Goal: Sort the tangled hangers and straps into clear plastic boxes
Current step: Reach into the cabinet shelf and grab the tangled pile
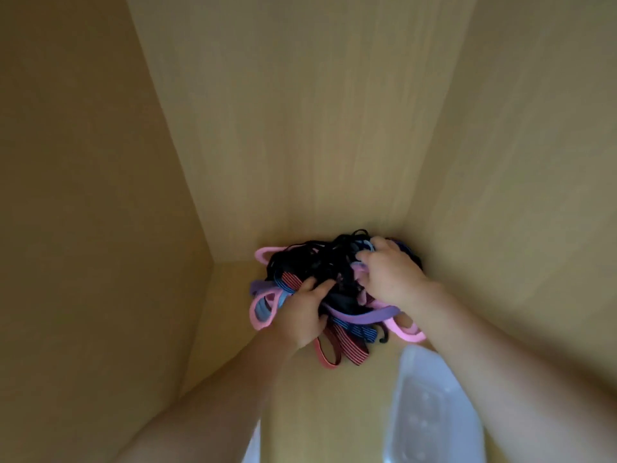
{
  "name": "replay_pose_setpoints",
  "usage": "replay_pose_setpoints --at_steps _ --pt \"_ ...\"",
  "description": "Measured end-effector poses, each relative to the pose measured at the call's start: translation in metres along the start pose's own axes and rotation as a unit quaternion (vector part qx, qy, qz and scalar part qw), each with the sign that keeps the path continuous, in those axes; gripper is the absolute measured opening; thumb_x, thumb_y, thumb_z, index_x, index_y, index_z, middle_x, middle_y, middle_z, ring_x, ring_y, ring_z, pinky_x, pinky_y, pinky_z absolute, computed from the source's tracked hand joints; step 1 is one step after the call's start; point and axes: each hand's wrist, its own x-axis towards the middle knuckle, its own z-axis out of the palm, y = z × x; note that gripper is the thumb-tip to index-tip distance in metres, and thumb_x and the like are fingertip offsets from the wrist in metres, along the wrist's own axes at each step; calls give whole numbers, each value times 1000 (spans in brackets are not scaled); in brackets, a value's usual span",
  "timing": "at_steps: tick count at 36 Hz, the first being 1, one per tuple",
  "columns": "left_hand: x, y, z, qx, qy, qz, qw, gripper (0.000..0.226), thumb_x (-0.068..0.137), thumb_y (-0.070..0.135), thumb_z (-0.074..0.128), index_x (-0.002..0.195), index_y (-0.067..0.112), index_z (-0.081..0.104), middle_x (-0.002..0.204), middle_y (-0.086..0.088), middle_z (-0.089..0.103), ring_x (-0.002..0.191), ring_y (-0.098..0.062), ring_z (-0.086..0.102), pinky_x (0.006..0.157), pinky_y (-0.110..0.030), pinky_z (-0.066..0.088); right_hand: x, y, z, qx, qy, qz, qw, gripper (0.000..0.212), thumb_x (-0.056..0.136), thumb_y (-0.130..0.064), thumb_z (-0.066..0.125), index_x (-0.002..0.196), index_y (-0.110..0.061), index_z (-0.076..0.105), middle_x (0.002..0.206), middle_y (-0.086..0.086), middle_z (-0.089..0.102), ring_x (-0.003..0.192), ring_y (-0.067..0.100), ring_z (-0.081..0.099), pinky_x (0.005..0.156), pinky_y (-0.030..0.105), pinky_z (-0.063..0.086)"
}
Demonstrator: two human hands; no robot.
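Note:
A tangled heap of straps and hangers [320, 262] lies at the back of a wooden compartment: black cords, pink and purple loops, red and blue striped bands. My left hand [302, 315] grips the heap's near left side, fingers curled into the striped bands. At the heap's right top, my right hand [389, 272] has its fingers curled into the black cords and a pale loop. A clear plastic box [430, 406] stands in front of the heap at the lower right, partly hidden by my right forearm.
Wooden walls [100, 195] close in on the left, back and right. The wooden floor [230, 312] shows to the left of the heap. The edge of a second clear box [253, 446] peeks out at the bottom, behind my left forearm.

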Motion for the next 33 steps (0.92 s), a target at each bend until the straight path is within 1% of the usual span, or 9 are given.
replay_pose_setpoints --at_steps 4,7,10,14,18,22,25,28,33 --pt "-22 -23 -27 50 22 -13 998 68 82 19 62 146 21 38 147 -4 41 126 -25 51 99 -31 46 7 -18 3 24 -22 -86 996 61 90 -44 59 144 -20 43 151 13 30 140 31 26 112 43 31" --pt "-39 -25 -43 56 102 5 993 53 82 20 62 134 16 53 131 -3 60 111 -21 62 91 -23 46 11 -34 4 13 -56 -131 990 72 90 -52 58 150 -20 32 157 10 24 144 30 21 116 43 24" --pt "-49 -30 -49 30 154 5 988 48 82 24 43 129 20 55 118 0 67 91 -22 67 78 -31 55 17 -49 9 13 -72 -153 986 81 88 -60 55 153 -22 25 159 8 21 145 28 18 117 44 22" --pt "-52 -42 -48 -11 180 -71 981 45 78 22 30 118 25 52 117 -1 61 94 -26 65 75 -41 54 25 -66 23 6 -115 -161 980 97 79 -77 51 154 -31 10 160 9 12 147 34 7 119 52 11" --pt "-55 -58 -39 -12 155 -130 979 41 85 6 49 124 14 60 125 -7 60 110 -26 61 92 -34 49 31 -84 33 -35 -127 -124 983 116 67 -88 49 155 -26 5 161 15 7 146 41 -1 115 61 0" --pt "-57 -68 -33 -5 114 -121 986 55 79 14 37 130 12 57 141 -5 51 128 -17 50 107 -22 36 37 -100 48 -89 -129 -82 984 125 60 -89 53 154 -22 4 160 20 5 145 45 -5 111 69 -4" --pt "-57 -71 -30 -6 87 -123 989 56 76 19 34 127 13 59 146 -5 44 131 -18 47 105 -34 43 39 -103 56 -131 -122 -49 983 113 70 -70 65 154 -18 9 157 22 15 144 47 -1 108 72 -1" --pt "-55 -66 -27 3 110 -102 989 46 82 7 48 127 10 59 143 -8 47 134 -19 42 109 -33 38 42 -98 58 -133 -84 -56 986 71 82 -32 65 143 -16 34 142 20 42 139 44 19 110 71 11" --pt "-51 -57 -32 7 150 -111 982 34 80 4 63 113 11 64 114 -9 60 103 -28 60 83 -37 52 45 -76 30 -50 -68 -52 995 38 86 -18 60 124 -18 56 127 11 57 121 34 49 100 41 41"
